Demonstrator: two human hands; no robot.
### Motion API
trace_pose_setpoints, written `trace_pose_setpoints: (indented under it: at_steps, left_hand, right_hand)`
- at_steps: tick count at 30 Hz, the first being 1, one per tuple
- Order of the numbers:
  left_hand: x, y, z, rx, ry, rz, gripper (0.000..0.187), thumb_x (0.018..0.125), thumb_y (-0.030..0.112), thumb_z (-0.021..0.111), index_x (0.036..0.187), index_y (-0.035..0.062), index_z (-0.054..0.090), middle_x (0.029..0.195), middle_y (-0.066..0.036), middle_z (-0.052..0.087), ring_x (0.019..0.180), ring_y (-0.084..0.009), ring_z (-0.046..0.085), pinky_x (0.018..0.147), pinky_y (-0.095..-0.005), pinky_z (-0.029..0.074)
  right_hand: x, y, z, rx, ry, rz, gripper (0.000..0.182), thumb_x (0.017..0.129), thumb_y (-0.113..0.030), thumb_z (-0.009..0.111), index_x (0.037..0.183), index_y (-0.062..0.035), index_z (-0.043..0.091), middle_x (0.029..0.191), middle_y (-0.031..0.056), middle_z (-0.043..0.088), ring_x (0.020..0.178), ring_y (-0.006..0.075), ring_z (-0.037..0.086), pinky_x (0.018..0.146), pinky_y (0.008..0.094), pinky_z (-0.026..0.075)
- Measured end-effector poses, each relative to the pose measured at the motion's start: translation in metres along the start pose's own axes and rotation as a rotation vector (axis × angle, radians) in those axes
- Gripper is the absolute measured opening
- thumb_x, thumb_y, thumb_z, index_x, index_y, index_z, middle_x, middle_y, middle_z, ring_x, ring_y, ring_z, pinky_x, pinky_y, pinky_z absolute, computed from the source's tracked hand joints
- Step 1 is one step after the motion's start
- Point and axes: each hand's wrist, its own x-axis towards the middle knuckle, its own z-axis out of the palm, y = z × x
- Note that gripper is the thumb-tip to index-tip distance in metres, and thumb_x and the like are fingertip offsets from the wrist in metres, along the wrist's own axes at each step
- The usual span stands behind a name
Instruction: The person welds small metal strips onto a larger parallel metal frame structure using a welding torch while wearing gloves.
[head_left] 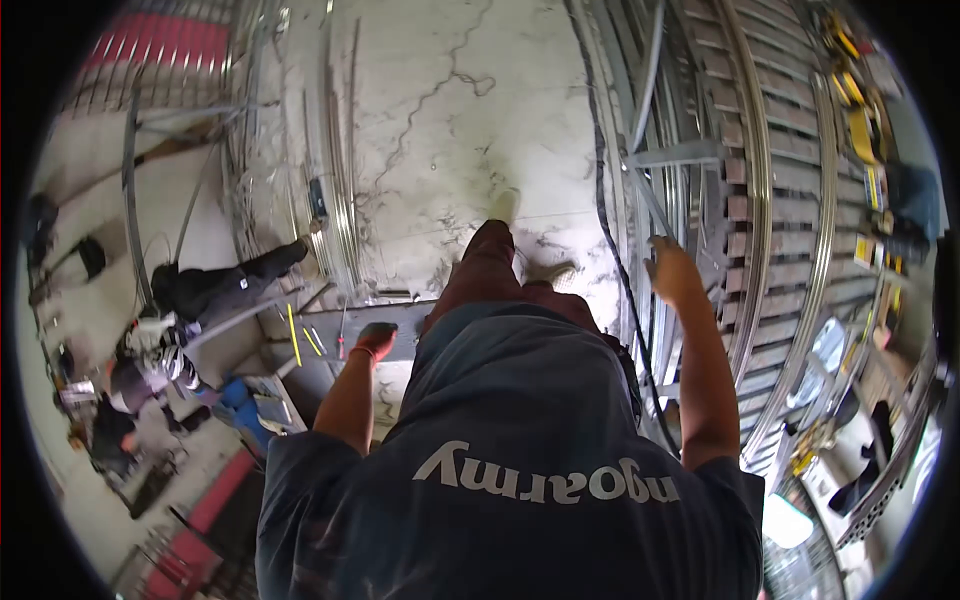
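My left hand is closed beside the long grey board or beam at left of my body; a dark patch shows at its fingers, and what it holds cannot be made out. A red-handled tool and yellow strips lie left of it. On the other side, my right hand has its fingers curved and apart, with nothing visible in it. It is over or near the long metal profiles and a slanted metal strut; contact is unclear.
Another person's dark sleeve reaches from the left toward thin metal profiles and a small dark tool. A black cable runs along the floor. Stacked metal studs stand at right, yellow tools beyond. A blue container is lower left.
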Motion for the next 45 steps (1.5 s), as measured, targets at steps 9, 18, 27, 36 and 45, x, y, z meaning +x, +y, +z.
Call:
trace_pose_setpoints:
  at_steps: [9,18,27,36,45]
  left_hand:
    - [-0.001,0.06,0.012,-0.649,-0.043,-0.706,0.093,0.101,0.05,0.076,0.165,-0.0076,0.043,0.162,-0.029,0.058,0.149,-0.0397,0.058,0.122,-0.0444,0.047]
    - [0.192,-0.103,-0.004,-0.366,-0.151,-0.022,0.048,0.102,0.04,0.066,0.129,0.0019,0.078,0.126,-0.021,0.08,0.118,-0.0444,0.074,0.103,-0.0522,0.058]
    - [0.42,-0.116,-0.141,-0.067,-0.497,-0.275,0.056,0.1,0.057,0.062,0.093,0.0063,0.084,0.101,-0.022,0.081,0.1,-0.0436,0.077,0.094,-0.0546,0.059]
    - [0.707,-0.142,-0.054,-0.269,-0.079,-0.565,0.079,0.099,0.071,0.067,0.126,-0.0026,0.074,0.134,-0.028,0.075,0.126,-0.0468,0.072,0.109,-0.0534,0.055]
    - [0.858,-0.171,0.047,0.116,-0.196,-0.402,0.037,0.103,0.031,0.06,0.129,0.0095,0.075,0.139,-0.013,0.075,0.127,-0.0398,0.072,0.107,-0.0465,0.058]
  right_hand:
    - [0.061,-0.098,0.026,-0.163,-0.266,-0.225,0.045,0.099,-0.025,0.076,0.139,-0.0071,0.067,0.135,0.0219,0.071,0.131,0.0421,0.066,0.11,0.0562,0.054]
    - [0.234,-0.056,-0.082,-0.414,0.363,0.133,0.071,0.098,-0.021,0.071,0.161,-0.001,0.047,0.161,0.026,0.053,0.151,0.0463,0.047,0.126,0.0565,0.038]
    - [0.369,0.113,-0.196,-0.547,0.65,-0.158,0.103,0.099,-0.03,0.081,0.177,-0.0015,0.02,0.183,0.0255,0.023,0.171,0.0419,0.02,0.139,0.0523,0.016]
    - [0.348,0.114,-0.213,-0.664,0.493,-0.087,0.085,0.103,-0.019,0.073,0.173,0.0018,0.029,0.174,0.0282,0.042,0.158,0.044,0.046,0.131,0.0487,0.039]
    - [0.352,0.117,-0.217,-0.708,0.384,-0.038,0.078,0.101,-0.012,0.064,0.171,0.0034,0.033,0.174,0.0294,0.041,0.158,0.0454,0.046,0.13,0.0487,0.04]
